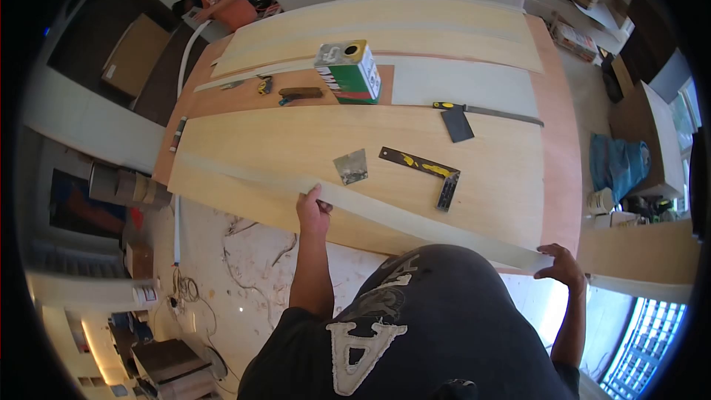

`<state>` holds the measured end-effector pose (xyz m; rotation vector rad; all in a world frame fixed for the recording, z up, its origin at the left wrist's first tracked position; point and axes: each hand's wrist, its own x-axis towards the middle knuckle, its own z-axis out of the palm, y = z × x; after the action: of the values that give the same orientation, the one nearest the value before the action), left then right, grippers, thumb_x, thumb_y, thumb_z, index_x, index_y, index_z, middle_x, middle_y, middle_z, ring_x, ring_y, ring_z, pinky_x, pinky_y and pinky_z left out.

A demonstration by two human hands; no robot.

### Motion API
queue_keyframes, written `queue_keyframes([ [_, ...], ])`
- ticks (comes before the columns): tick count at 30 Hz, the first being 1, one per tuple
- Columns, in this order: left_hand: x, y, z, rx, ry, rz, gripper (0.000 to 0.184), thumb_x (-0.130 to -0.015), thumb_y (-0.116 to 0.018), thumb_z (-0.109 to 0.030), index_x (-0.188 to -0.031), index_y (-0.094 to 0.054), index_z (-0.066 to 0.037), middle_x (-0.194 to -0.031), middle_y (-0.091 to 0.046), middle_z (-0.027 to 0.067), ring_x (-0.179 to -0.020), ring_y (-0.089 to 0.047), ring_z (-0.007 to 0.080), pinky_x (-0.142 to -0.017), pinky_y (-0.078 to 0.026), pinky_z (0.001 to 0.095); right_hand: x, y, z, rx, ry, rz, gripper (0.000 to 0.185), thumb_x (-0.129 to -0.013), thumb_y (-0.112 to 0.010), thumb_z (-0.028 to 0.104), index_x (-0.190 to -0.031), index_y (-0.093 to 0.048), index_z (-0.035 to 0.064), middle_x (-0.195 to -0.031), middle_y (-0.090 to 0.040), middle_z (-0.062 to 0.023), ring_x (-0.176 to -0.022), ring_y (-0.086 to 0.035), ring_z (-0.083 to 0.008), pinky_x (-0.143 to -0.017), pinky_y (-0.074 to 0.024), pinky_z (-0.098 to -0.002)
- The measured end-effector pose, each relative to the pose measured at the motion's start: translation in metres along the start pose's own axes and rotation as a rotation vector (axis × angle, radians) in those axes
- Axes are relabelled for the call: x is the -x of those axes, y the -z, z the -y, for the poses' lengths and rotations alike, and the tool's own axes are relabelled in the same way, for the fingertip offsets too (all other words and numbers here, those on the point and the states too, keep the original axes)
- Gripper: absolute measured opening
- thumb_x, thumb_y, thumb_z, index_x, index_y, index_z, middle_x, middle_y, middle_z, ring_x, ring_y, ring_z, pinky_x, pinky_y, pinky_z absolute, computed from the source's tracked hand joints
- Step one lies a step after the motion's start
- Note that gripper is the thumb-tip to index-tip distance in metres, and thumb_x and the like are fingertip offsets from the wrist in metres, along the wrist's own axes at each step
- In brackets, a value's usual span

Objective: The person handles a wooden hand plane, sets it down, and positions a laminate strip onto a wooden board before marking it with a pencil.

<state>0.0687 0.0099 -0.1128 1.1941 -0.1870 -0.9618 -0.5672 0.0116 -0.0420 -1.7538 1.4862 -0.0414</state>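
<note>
Left hand [314, 211] on pale strip [415, 224]: fingers below the strip's near edge partly hidden. Right hand [561, 265] at the strip's right end, contact unclear. Wearer's dark shirt [459, 318] blocks part of the worktop's [559, 148] near edge; shirt itself cut off by the bottom border. Co-worker [226, 4] far left: head blurred, legs hidden. Fine print on can [344, 81] unreadable. Small yellow item [264, 86] left of it too small to ID. Window grille [652, 348], near right, clipped by dark lens border.

Black shirt [459, 326] — short sleeves [296, 330], frayed-edged pale letter patch [342, 352], faded grey emblem [380, 301] — bare forearms [309, 274].
</note>
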Motion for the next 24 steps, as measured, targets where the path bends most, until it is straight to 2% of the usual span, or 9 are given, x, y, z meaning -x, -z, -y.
queue_keyframes([
  [5,0.045,-0.103,-0.069,-0.165,-0.303,0.171,0.013,-0.090,-0.067,-0.005,-0.100,-0.059,-0.007,-0.075,-0.056,-0.0015,-0.056,-0.046,0.0056,-0.047,-0.035,0.0224,0.001,-0.032,0.039,-0.102,0.088,0.026,0.066,-0.064,-0.092,0.022,-0.122,-0.068,0.0001,-0.119,-0.069,-0.0191,-0.113,-0.066,-0.0338,-0.099,-0.0516,-0.0417],
  [9,0.103,-0.193,-0.120,-0.257,-0.550,0.425,0.010,-0.091,-0.066,-0.002,-0.101,-0.063,0.000,-0.078,-0.060,0.0003,-0.058,-0.045,0.0037,-0.050,-0.033,0.0209,0.008,-0.073,0.029,-0.301,0.042,-0.075,0.045,-0.078,-0.083,0.024,-0.113,-0.071,-0.0018,-0.108,-0.071,-0.0188,-0.101,-0.067,-0.0295,-0.087,-0.0531,-0.0384],
  [10,0.119,-0.212,-0.129,-0.284,-0.645,0.531,0.014,-0.091,-0.067,-0.002,-0.104,-0.064,0.002,-0.082,-0.064,0.0028,-0.062,-0.050,0.0052,-0.054,-0.038,0.0213,0.012,-0.081,0.030,-0.349,0.010,-0.098,0.041,-0.082,-0.081,0.024,-0.111,-0.071,-0.0022,-0.105,-0.071,-0.0182,-0.097,-0.068,-0.0272,-0.083,-0.0534,-0.0373],
  [11,0.136,-0.229,-0.137,-0.306,-0.743,0.633,0.019,-0.090,-0.067,-0.001,-0.108,-0.065,0.005,-0.086,-0.068,0.0053,-0.067,-0.056,0.0067,-0.058,-0.043,0.0217,0.022,-0.087,0.041,-0.551,-0.016,-0.150,0.030,-0.087,-0.076,0.021,-0.102,-0.072,-0.0047,-0.091,-0.069,-0.0151,-0.083,-0.064,-0.0209,-0.074,-0.0506,-0.0354],
  [13,0.176,-0.268,-0.143,-0.419,-1.005,0.770,0.032,-0.091,-0.066,0.000,-0.121,-0.062,0.009,-0.095,-0.068,0.0083,-0.075,-0.059,0.0084,-0.067,-0.046,0.0201,0.033,-0.106,0.036,-0.636,-0.072,-0.193,0.032,-0.090,-0.074,0.024,-0.102,-0.071,-0.0053,-0.083,-0.067,-0.0131,-0.079,-0.061,-0.0179,-0.071,-0.0488,-0.0347],
  [16,0.215,-0.321,-0.131,-0.392,-1.242,1.095,0.025,-0.089,-0.069,-0.001,-0.112,-0.068,0.010,-0.100,-0.073,0.0155,-0.090,-0.068,0.0166,-0.086,-0.052,0.0293,0.051,-0.131,0.025,-0.597,-0.163,-0.244,0.032,-0.091,-0.072,0.025,-0.101,-0.071,-0.0055,-0.080,-0.066,-0.0117,-0.077,-0.061,-0.0180,-0.070,-0.0486,-0.0348],
  [19,0.204,-0.365,-0.085,-0.505,-0.893,1.248,0.010,-0.091,-0.070,-0.003,-0.096,-0.069,0.005,-0.081,-0.067,0.0027,-0.072,-0.059,0.0072,-0.067,-0.046,0.0226,0.075,-0.160,0.006,-0.718,-0.176,-0.402,0.027,-0.092,-0.070,0.024,-0.095,-0.071,-0.0034,-0.074,-0.064,-0.0073,-0.072,-0.057,-0.0141,-0.067,-0.0470,-0.0332],
  [21,0.190,-0.393,-0.032,-0.374,-0.559,1.193,0.008,-0.092,-0.070,-0.006,-0.092,-0.067,0.002,-0.076,-0.061,-0.0017,-0.063,-0.050,0.0041,-0.055,-0.039,0.0223,0.094,-0.175,-0.003,-0.742,-0.286,-0.449,0.028,-0.091,-0.071,0.022,-0.098,-0.071,-0.0048,-0.078,-0.066,-0.0087,-0.075,-0.059,-0.0147,-0.068,-0.0480,-0.0332],
  [24,0.145,-0.410,0.051,-0.403,-0.140,1.105,0.011,-0.092,-0.071,-0.009,-0.096,-0.064,-0.001,-0.074,-0.060,-0.0011,-0.055,-0.045,0.0036,-0.047,-0.033,0.0220,0.115,-0.211,-0.023,-0.863,-0.420,-0.560,0.026,-0.091,-0.071,0.020,-0.099,-0.071,-0.0047,-0.079,-0.067,-0.0064,-0.075,-0.060,-0.0131,-0.068,-0.0484,-0.0319],
])
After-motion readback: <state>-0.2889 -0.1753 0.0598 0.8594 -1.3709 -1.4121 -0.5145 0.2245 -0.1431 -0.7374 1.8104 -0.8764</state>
